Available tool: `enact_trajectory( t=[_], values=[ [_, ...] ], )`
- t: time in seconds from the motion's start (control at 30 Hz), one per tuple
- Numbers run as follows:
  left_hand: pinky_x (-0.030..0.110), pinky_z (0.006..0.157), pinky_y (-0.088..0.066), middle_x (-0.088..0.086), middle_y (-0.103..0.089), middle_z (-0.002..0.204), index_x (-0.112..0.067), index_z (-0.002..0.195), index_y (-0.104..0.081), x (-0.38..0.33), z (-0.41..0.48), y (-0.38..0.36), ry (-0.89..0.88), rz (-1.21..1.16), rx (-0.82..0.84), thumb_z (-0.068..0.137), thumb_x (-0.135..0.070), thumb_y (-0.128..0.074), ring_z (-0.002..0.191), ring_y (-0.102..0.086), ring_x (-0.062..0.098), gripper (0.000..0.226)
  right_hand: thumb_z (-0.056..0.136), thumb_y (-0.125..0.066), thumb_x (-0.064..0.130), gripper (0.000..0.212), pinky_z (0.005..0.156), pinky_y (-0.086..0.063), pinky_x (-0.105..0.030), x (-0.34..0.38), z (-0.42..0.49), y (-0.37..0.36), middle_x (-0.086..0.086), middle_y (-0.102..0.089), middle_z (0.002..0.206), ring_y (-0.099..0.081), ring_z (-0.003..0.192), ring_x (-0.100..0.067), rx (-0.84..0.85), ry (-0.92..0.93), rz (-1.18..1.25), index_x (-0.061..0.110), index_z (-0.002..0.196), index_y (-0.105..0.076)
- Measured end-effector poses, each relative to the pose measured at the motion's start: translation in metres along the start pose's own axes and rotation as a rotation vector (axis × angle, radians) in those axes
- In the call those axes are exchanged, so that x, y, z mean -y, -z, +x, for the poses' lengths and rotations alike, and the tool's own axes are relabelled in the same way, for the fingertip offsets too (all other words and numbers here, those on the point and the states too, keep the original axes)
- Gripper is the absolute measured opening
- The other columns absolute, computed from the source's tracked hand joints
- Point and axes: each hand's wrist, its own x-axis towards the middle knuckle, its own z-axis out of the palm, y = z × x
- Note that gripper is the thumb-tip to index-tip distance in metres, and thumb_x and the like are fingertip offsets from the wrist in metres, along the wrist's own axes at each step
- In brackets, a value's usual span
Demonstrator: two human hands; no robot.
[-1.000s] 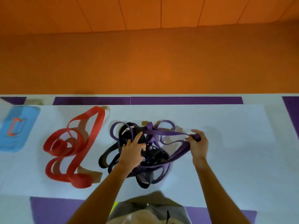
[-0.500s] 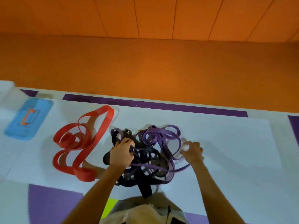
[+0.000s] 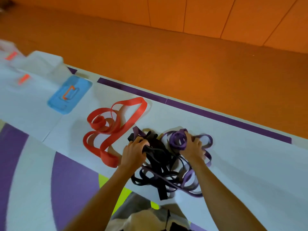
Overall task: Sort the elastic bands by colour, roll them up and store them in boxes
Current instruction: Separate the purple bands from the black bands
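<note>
1. A blue lid (image 3: 70,95) lies well left of both hands on the tabletop (image 3: 250,164).
2. The red band (image 3: 115,125) sprawls just left of the left hand (image 3: 133,153).
3. The left hand grips the black bands (image 3: 158,155) (fingers curled round).
4. The right hand (image 3: 193,147) clutches the purple bands (image 3: 177,139), which tangle with the black ones between the hands.

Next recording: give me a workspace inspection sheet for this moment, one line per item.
Surface: white table with a purple strip along the far edge.
Job's things: red band lies loose, left of the tangle; black bands and purple bands are tangled together; blue lid lies flat further left; clear boxes beyond it are blurred.
Clutter: nothing seen.
Grippers: left hand grips the black bands; right hand grips the purple bands.
Cables: nothing seen.
Surroundings: orange floor and a panelled orange wall; purple-and-white mat at the lower left.
</note>
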Motion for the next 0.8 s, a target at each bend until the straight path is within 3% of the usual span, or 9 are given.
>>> enact_trajectory(
  t=[0.07,0.13,0.23,0.33,0.43,0.57,0.63,0.7,0.8],
  values=[
    [0.045,0.083,-0.057,-0.007,-0.056,0.137,-0.027,0.126,-0.066,0.010,0.002,0.000,0.009,-0.016,-0.005,0.087,-0.010,-0.066,0.107,-0.063,0.029,0.043,0.095,-0.066,0.020,0.063,0.096,-0.055,-0.057,-0.006,0.002,-0.002,-0.022,-0.055,0.138,-0.052,0.129,-0.047,-0.123,-0.009,-0.031,0.027,0.150,-0.038],
    [0.043,0.082,-0.058,-0.006,-0.053,0.141,-0.028,0.133,-0.063,0.021,0.006,-0.002,0.017,-0.048,0.003,0.087,-0.011,-0.067,0.108,-0.063,0.030,0.049,0.095,-0.058,0.010,0.043,0.088,-0.057,-0.051,-0.017,0.003,0.000,-0.018,-0.070,0.119,-0.066,0.111,-0.044,-0.212,-0.022,0.004,0.020,0.136,-0.049],
    [0.044,0.087,-0.058,-0.003,-0.045,0.148,-0.028,0.149,-0.052,0.034,0.014,-0.007,0.034,-0.109,0.055,0.091,-0.016,-0.068,0.115,-0.062,0.032,0.061,0.097,-0.062,0.020,0.030,0.083,-0.054,-0.049,-0.044,-0.005,0.007,-0.019,-0.073,0.107,-0.070,0.100,-0.045,-0.291,-0.153,0.102,0.017,0.125,-0.052],
    [0.056,0.102,-0.053,0.002,-0.027,0.167,-0.029,0.161,-0.035,0.046,0.017,-0.016,0.091,-0.102,0.109,0.094,-0.030,-0.072,0.133,-0.054,0.040,0.076,0.099,-0.063,0.024,0.025,0.076,-0.049,-0.043,-0.074,-0.025,0.008,-0.021,-0.072,0.105,-0.069,0.096,-0.043,-0.314,-0.284,0.197,0.017,0.122,-0.053],
    [0.065,0.106,-0.047,0.005,-0.008,0.176,-0.033,0.165,-0.023,0.058,0.017,-0.022,0.132,-0.119,0.120,0.089,-0.049,-0.078,0.143,-0.044,0.045,0.096,0.093,-0.065,0.006,0.040,0.087,-0.053,-0.048,-0.089,-0.041,0.007,-0.023,-0.070,0.120,-0.065,0.111,-0.046,-0.276,-0.227,0.241,0.010,0.132,-0.057],
    [0.063,0.117,-0.039,0.004,-0.001,0.176,-0.036,0.164,-0.024,0.076,0.021,-0.023,0.129,-0.416,0.153,0.072,-0.060,-0.090,0.155,-0.025,0.041,0.116,0.088,-0.073,0.002,0.077,0.113,-0.042,-0.055,-0.071,-0.056,0.000,-0.020,-0.050,0.146,-0.043,0.139,-0.044,-0.263,-0.143,0.221,0.014,0.157,-0.041],
    [0.054,0.123,-0.034,0.005,-0.008,0.173,-0.031,0.162,-0.032,0.084,0.020,-0.023,0.123,-0.623,0.114,0.076,-0.052,-0.091,0.158,-0.020,0.030,0.107,0.092,-0.071,0.008,0.077,0.120,-0.035,-0.058,-0.045,-0.059,-0.005,-0.014,-0.036,0.160,-0.028,0.152,-0.040,-0.340,-0.129,0.136,0.018,0.160,-0.036],
    [0.047,0.127,-0.031,0.012,-0.023,0.168,-0.019,0.157,-0.041,0.091,0.019,-0.022,0.124,-0.739,0.027,0.091,-0.036,-0.083,0.157,-0.025,0.026,0.080,0.098,-0.068,0.017,0.068,0.122,-0.032,-0.061,-0.009,-0.059,-0.012,-0.012,-0.032,0.164,-0.024,0.155,-0.037,-0.414,-0.017,0.102,0.018,0.159,-0.038],
    [0.046,0.125,-0.033,0.019,-0.044,0.154,-0.004,0.147,-0.052,0.107,0.018,-0.023,0.091,-0.726,-0.120,0.103,-0.008,-0.064,0.147,-0.042,0.033,0.046,0.098,-0.070,0.045,0.072,0.122,-0.034,-0.058,0.055,-0.055,-0.029,-0.008,-0.036,0.162,-0.030,0.152,-0.031,-0.277,0.192,0.230,0.023,0.158,-0.037]
  ],
)
